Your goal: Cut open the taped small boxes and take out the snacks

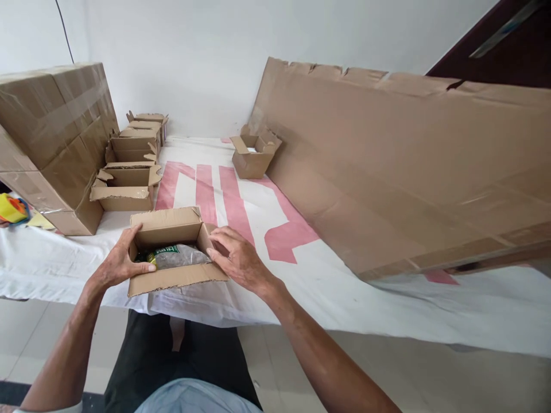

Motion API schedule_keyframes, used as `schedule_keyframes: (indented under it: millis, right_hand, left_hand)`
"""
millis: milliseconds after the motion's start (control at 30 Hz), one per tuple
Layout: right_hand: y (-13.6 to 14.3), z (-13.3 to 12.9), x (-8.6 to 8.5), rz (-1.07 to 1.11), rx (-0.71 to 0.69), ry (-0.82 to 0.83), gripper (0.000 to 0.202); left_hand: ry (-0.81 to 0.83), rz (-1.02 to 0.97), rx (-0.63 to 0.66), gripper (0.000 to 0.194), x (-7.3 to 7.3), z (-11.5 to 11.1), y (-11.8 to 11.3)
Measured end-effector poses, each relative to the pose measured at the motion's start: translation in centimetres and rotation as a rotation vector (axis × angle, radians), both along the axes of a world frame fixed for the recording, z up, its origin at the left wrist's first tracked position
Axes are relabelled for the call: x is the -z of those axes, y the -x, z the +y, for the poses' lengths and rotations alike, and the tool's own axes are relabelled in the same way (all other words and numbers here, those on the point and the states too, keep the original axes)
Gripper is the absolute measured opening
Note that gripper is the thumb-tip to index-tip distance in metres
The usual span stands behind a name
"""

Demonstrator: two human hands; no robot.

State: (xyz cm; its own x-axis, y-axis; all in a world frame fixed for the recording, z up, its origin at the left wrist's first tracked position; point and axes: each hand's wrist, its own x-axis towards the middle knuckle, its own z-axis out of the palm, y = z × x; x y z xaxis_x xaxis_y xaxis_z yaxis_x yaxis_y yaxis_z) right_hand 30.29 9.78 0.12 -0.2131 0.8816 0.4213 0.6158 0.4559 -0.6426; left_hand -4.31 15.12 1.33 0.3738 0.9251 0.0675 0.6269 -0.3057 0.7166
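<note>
An open cardboard box (176, 279) sits near the table's front edge, its long flaps raised. Inside lies a clear plastic bag (183, 256) with a green and yellow label; its contents are hard to make out. My left hand (123, 257) grips the box's left end, with the thumb over the inside edge and the fingers on the outside. At the right end, my right hand (239, 258) holds the short flap and side wall between thumb and fingers.
Several small open boxes (124, 198) line up at the left beside stacked taped cartons (55, 132). A small open box (252, 163) stands further back. A large cardboard piece (400, 172) leans at the right. Tape rolls (12, 209) lie far left on the white cloth (318, 292).
</note>
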Motion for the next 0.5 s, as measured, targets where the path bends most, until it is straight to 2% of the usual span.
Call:
schedule_keyframes:
  millis: [167, 267, 333, 400, 500]
  right_hand:
    - [1.1, -1.5, -3.4, -0.104, -0.178, 0.065, 0.012]
    - [1.6, -2.3, -4.3, -0.269, -0.267, 0.176, 0.009]
    - [1.6, -2.6, -4.5, -0.304, -0.305, 0.233, 0.008]
    - [1.4, -2.6, -4.6, -0.270, -0.313, 0.245, 0.017]
    - [1.3, -2.6, -4.8, -0.209, -0.352, 0.207, 0.041]
  left_hand:
    - [0.003, 0.014, 0.020, 0.120, 0.0, 0.1, -0.2]
    - [-0.013, -0.009, 0.030, 0.121, 0.2, -0.5, -0.2]
    - [-0.014, -0.026, 0.033, 0.122, 0.4, -0.8, -0.1]
    - [-0.011, -0.034, 0.026, 0.120, 0.6, -0.9, -0.1]
    - [-0.001, -0.024, -0.006, 0.113, 0.9, -0.4, -0.2]
